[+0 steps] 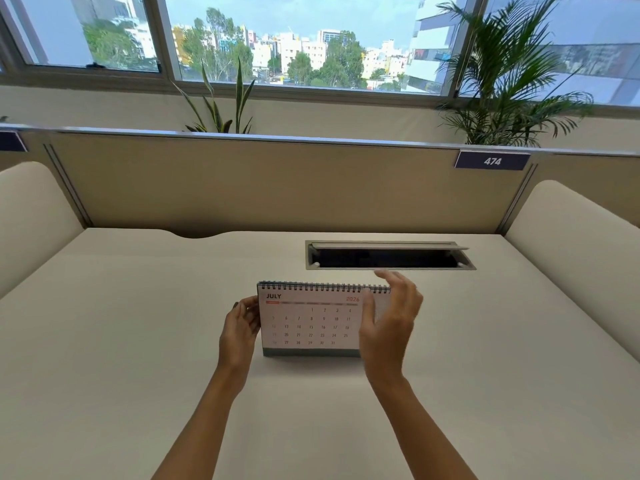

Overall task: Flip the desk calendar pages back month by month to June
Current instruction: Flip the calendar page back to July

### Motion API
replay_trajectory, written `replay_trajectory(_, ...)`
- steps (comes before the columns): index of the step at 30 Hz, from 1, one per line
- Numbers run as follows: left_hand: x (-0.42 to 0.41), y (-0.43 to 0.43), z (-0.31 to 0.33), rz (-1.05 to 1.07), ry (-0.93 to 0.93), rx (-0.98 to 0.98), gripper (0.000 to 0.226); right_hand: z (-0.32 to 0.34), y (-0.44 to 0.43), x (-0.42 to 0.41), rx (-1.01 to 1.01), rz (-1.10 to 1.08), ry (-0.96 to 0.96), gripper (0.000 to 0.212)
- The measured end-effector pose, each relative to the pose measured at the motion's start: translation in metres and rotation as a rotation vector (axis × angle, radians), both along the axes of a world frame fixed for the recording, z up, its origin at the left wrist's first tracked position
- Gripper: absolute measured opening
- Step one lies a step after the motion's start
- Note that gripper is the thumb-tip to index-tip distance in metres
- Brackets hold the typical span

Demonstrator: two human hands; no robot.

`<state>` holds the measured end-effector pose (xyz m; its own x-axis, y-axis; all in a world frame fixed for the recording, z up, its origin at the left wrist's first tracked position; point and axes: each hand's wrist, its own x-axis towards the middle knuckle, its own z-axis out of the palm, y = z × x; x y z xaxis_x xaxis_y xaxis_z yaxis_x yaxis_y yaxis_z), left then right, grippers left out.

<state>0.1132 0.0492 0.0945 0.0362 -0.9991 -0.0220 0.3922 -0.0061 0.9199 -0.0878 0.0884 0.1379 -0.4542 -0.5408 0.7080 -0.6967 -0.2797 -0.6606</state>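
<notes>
A spiral-bound desk calendar [311, 322] stands upright on the cream desk [138, 341], its front page reading JULY 2026. My left hand [240, 327] holds the calendar's left edge between thumb and fingers. My right hand [391, 322] is at the right end: the thumb lies across the front page near the year, while the fingers reach over the top past the spiral binding. The hand hides the page's right edge, so whether it pinches a page cannot be made out.
An open cable hatch [389, 255] is set into the desk just behind the calendar. A beige partition [277, 181] with a "474" plate [492, 161] closes the back. Padded dividers stand at the left [31, 216] and right [581, 244].
</notes>
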Motion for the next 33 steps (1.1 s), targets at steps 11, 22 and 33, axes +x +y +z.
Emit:
replay_trajectory(11, -0.001, 0.000, 0.000, 0.008, -0.007, 0.004, 0.039, -0.037, 0.024, -0.022, 0.263, -0.057, -0.714, 0.025)
replay_trajectory(22, 0.000, 0.002, 0.002, 0.002, 0.008, -0.001, 0.041, -0.046, 0.042, -0.030, 0.351, -0.038, -0.604, 0.010)
replay_trajectory(33, 0.000, 0.003, 0.003, -0.006, -0.010, -0.003, 0.042, -0.046, 0.048, -0.036, 0.303, -0.006, -0.437, 0.013)
